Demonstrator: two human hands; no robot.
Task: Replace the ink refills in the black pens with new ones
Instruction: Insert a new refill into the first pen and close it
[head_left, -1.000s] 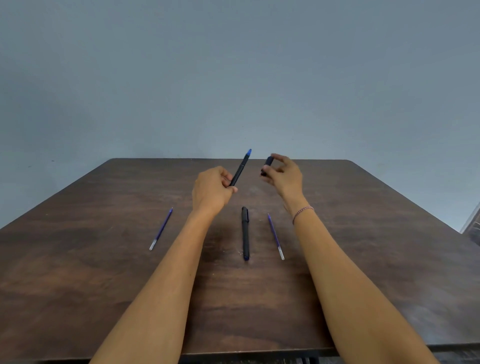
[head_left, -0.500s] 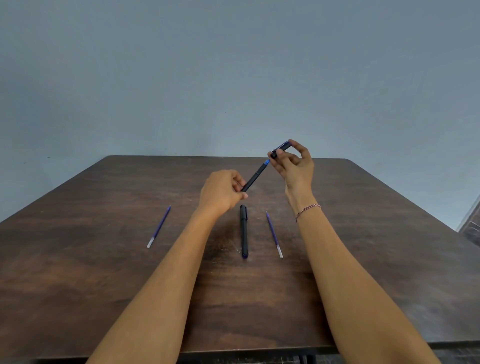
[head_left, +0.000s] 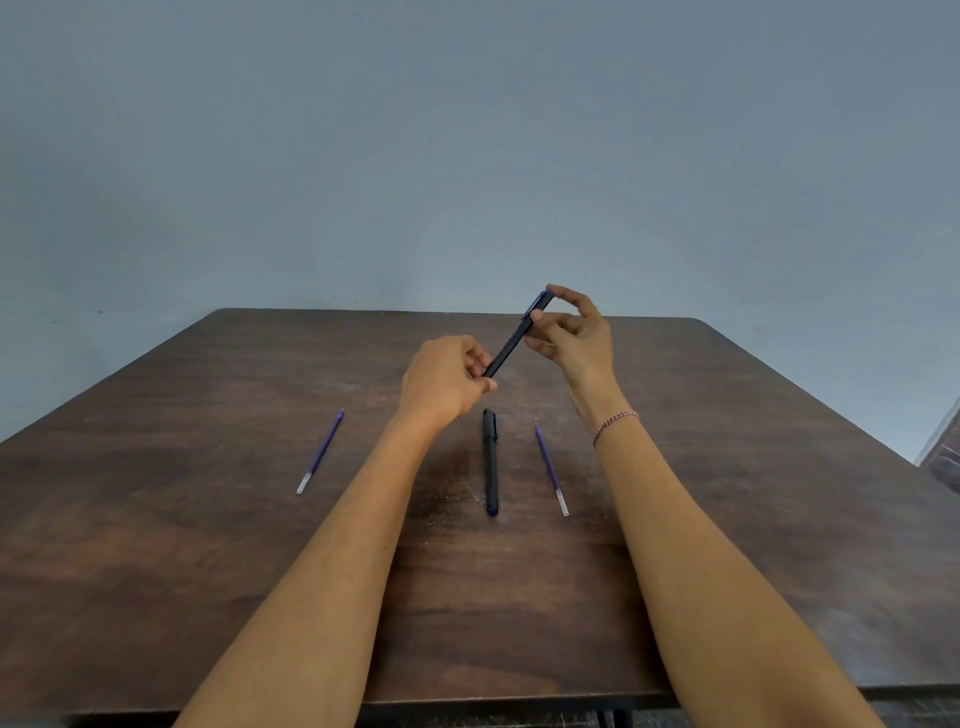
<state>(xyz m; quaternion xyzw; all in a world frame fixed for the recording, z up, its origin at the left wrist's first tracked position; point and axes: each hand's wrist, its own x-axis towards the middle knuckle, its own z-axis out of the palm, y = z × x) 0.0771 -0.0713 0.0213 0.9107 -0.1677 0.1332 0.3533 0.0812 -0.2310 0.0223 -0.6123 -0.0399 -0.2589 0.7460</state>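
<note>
I hold a black pen (head_left: 508, 349) slanted in the air above the table's middle. My left hand (head_left: 448, 382) grips its lower end. My right hand (head_left: 574, 332) pinches the cap (head_left: 536, 304) sitting on the pen's upper end. A second black pen (head_left: 490, 461), capped, lies on the table between my forearms. One purple ink refill (head_left: 320, 451) lies to the left of my left arm. Another purple refill (head_left: 551, 469) lies just right of the lying pen.
The dark wooden table (head_left: 208, 545) fills the lower view, its near edge at the bottom. A plain grey-blue wall (head_left: 467, 156) stands behind the far edge. Something grey shows at the right border (head_left: 943, 457).
My right hand brought the cap to the pen's blue tip and pushed it on; the blue tip is now covered. My left hand tilted the pen to the right.
</note>
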